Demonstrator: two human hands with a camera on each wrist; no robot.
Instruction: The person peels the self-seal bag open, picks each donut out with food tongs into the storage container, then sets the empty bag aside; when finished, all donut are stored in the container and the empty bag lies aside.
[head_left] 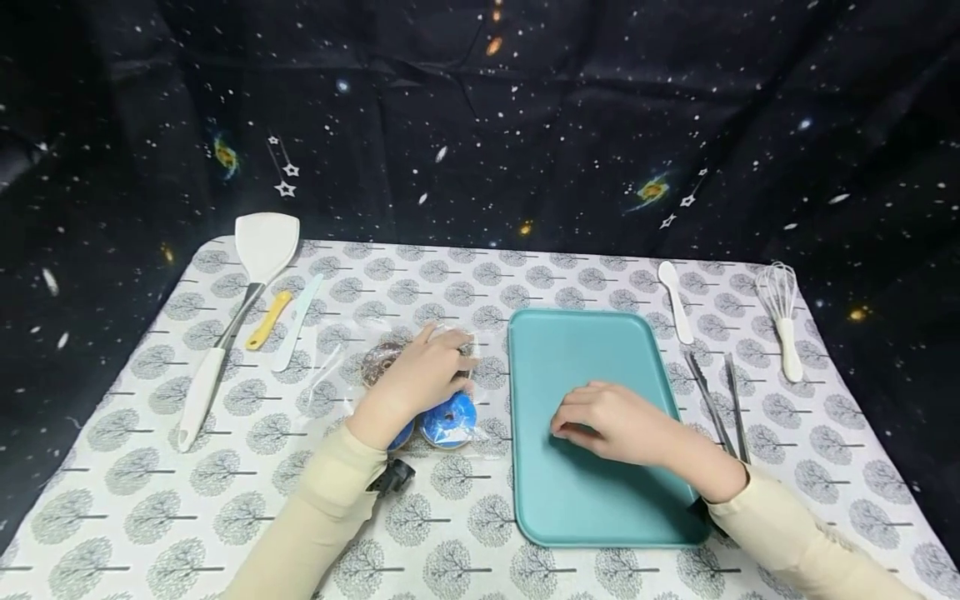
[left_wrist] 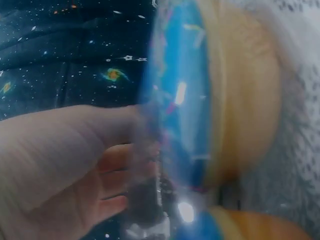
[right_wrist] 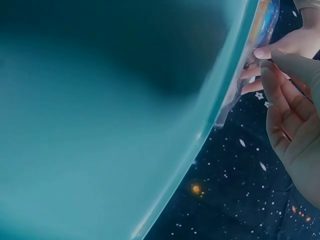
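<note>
A clear plastic bag lies left of the tray, with toy donuts inside. One donut has brown icing; a blue-iced donut sits nearer, and another blue one is mostly hidden by the left wrist. My left hand rests over the bag, fingers spread and fairly straight. In the left wrist view its thumb touches the plastic beside a blue donut. Above the teal tray hovers my right hand, fingers loosely bent, thumb close to the index finger, nothing visible between them.
On the left lie a white spatula, a yellow-handled tool and a pale knife. Right of the tray are a white spoon, tongs partly behind the right forearm, and a whisk. A dark starry cloth hangs behind.
</note>
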